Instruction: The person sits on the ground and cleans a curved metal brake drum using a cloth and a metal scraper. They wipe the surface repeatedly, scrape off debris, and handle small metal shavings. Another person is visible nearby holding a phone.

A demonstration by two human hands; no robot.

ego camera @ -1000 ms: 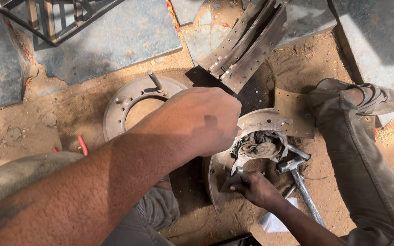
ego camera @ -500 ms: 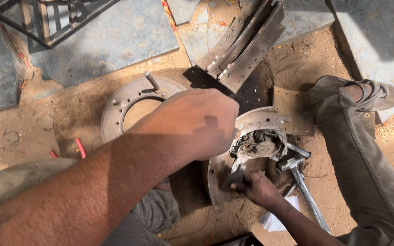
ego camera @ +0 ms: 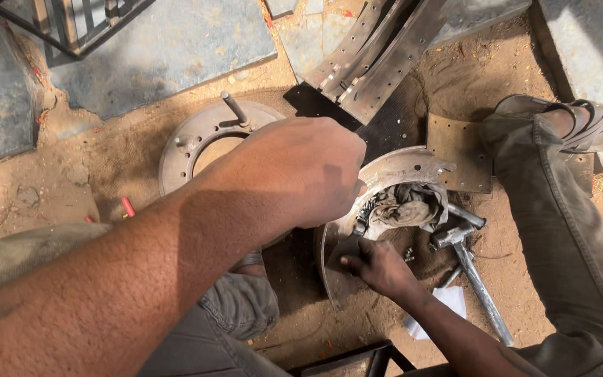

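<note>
Reaching across from the lower left, the left hand point(ego camera: 301, 171) fills the middle of the view, its back turned up to the camera and its fingers curled under at the top edge of the curved brake shoe point(ego camera: 392, 171). Whether those fingers pinch anything cannot be told, since the knuckles hide them. The forearm runs down and to the left, bare and foreshortened, passing over a bent knee in grey trousers.

The right hand point(ego camera: 378, 265) comes in from the lower right, wrist low, with the fingertips pressed on the lower inner part of the same brake shoe; it looks like a pressing hold more than a closed grasp. The shoe stands on edge on the sandy ground between the person's legs, arching around a crumpled grey rag point(ego camera: 406, 206) with what look like small rivets or screws beside it.

Just right of the rag lies a hammer point(ego camera: 472, 269), its head near the shoe and its handle pointing down and right over a scrap of white paper point(ego camera: 448, 304). Behind the left hand lies a round metal plate point(ego camera: 190, 143) with a stud standing on its rim. More shoes and flat linings point(ego camera: 378, 56) are piled at the top, and a sandalled foot point(ego camera: 581, 126) rests at the right.
</note>
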